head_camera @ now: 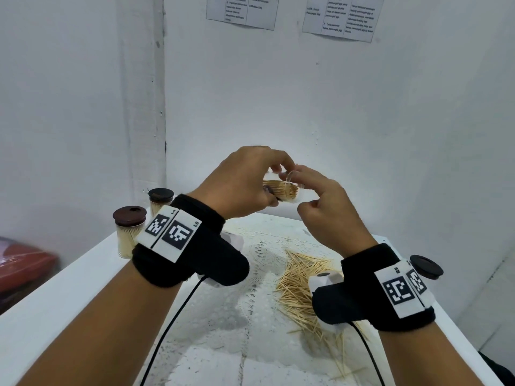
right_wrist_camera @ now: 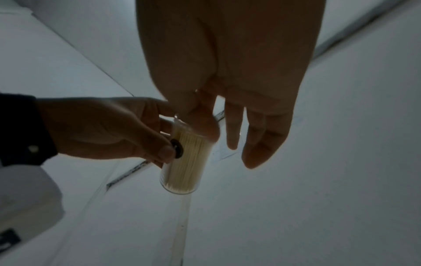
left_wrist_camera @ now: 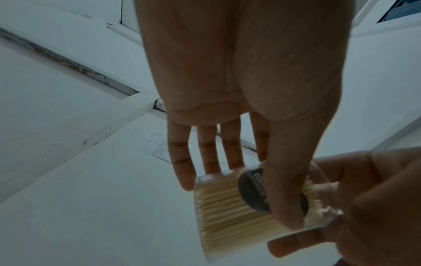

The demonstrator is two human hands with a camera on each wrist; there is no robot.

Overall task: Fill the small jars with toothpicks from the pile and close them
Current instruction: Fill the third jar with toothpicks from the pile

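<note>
Jar [head_camera: 281, 190] of toothpicks held tilted above the table [head_camera: 83, 274]: left hand [head_camera: 242, 182] grip clamped round it, right hand [head_camera: 331, 215] pinching its rim

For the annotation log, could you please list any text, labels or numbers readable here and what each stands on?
"L5": left wristband tag, beside square coded markers.
"R5": right wristband tag, faint.
Wall sheets: printed text, too small and blurred to read.
Dark round label on the held jar: lettering blurred, unreadable.

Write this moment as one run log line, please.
left hand: holds jar | right hand: pinches rim | jar: filled, uncapped | lid: on table
</note>
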